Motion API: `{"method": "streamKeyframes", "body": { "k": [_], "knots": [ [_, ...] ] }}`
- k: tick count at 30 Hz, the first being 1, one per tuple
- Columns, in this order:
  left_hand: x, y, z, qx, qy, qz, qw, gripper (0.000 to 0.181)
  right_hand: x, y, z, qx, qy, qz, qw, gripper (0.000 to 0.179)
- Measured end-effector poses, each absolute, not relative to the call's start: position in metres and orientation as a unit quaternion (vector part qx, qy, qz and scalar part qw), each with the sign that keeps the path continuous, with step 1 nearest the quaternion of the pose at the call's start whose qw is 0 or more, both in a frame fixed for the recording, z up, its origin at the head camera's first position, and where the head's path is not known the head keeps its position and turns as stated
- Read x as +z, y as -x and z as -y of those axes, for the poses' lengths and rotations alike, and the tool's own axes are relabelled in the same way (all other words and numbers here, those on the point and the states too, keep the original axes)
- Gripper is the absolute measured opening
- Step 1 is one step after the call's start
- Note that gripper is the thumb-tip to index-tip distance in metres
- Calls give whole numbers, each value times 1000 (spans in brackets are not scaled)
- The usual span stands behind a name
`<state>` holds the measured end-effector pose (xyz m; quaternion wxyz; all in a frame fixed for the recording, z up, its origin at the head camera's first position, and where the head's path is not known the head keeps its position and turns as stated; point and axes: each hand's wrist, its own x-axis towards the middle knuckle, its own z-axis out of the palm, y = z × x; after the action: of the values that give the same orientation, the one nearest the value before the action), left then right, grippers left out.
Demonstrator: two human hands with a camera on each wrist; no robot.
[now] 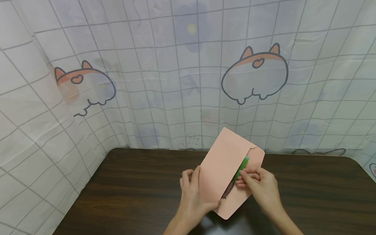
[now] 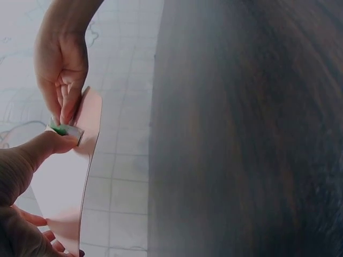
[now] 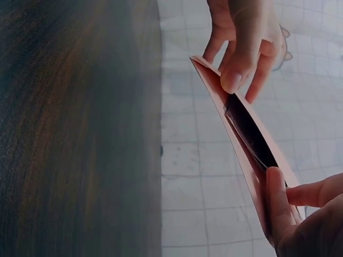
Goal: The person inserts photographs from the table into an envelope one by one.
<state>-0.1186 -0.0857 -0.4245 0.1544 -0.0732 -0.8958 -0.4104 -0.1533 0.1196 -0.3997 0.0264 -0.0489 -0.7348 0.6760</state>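
Observation:
A pink paper envelope (image 1: pixel 223 156) is held tilted above the table, its flap folded open toward the right. My left hand (image 1: pixel 192 199) grips its left side and lower edge, with the thumb at the mouth. From the mouth shows a thin flat item (image 1: pixel 242 166), green at the upper end and dark lower down; the rest is hidden inside. Thumb and fingers of my right hand (image 1: pixel 261 186) pinch the green part. The right wrist view shows the item's dark side (image 3: pixel 249 128) between the envelope's walls. Exactly what the item is cannot be told.
Beneath both hands is a dark wood-grain table (image 1: pixel 132 189) with rounded far corners. Behind it and on the left hangs a white gridded curtain (image 1: pixel 161 88) printed with cartoon animals, reaching the table's far edge.

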Motion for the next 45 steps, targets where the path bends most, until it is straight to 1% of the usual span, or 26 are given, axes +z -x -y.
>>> {"method": "streamKeyframes", "body": {
  "k": [6,12,19,30,34,41,45],
  "knots": [
    [-425,119,87,-408,73,895,166,108,-399,153,-119,678,44,734,4,22],
    [-425,119,87,-404,67,895,178,107,-400,151,-116,679,44,733,-15,19],
    [-424,118,84,-426,58,889,159,108,-401,150,-114,693,47,719,-9,17],
    [-425,119,85,-413,68,894,159,108,-399,150,-115,683,35,730,-6,16],
    [-424,120,88,-406,67,900,144,108,-397,150,-120,657,24,754,0,18],
    [-422,122,94,-398,72,910,93,108,-397,154,-131,631,1,775,37,18],
    [-424,122,97,-388,83,915,80,107,-397,155,-134,607,-7,793,47,18]
  ]
}}
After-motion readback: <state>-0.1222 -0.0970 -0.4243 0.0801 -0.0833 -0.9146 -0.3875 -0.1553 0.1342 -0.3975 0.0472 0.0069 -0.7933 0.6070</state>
